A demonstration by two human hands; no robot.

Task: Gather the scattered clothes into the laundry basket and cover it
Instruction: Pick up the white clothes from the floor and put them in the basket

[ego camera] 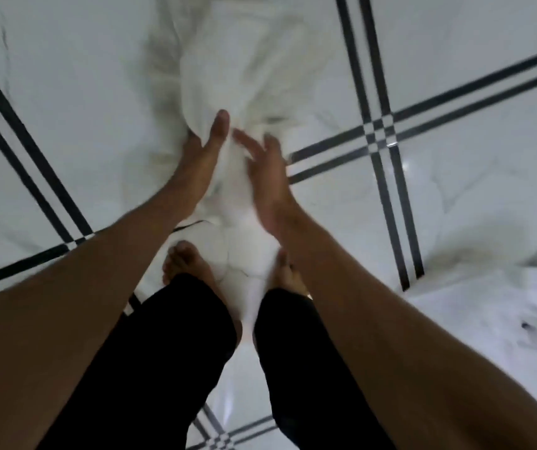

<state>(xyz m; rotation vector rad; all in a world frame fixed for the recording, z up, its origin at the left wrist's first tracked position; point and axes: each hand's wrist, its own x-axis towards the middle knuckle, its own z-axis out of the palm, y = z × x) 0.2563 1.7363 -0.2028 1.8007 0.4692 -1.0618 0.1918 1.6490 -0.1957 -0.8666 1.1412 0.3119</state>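
A large white garment hangs bunched in front of me, blurred by motion, over the white floor. My left hand presses against its left side, thumb up and fingers hidden in the folds. My right hand lies on its right side with the fingers spread apart. The cloth's lower end drops between my two bare feet. A second heap of white clothes lies on the floor at the right. No laundry basket or cover is in view.
The floor is glossy white tile with paired black stripes that cross at the upper right. My bare feet and black trouser legs fill the lower middle.
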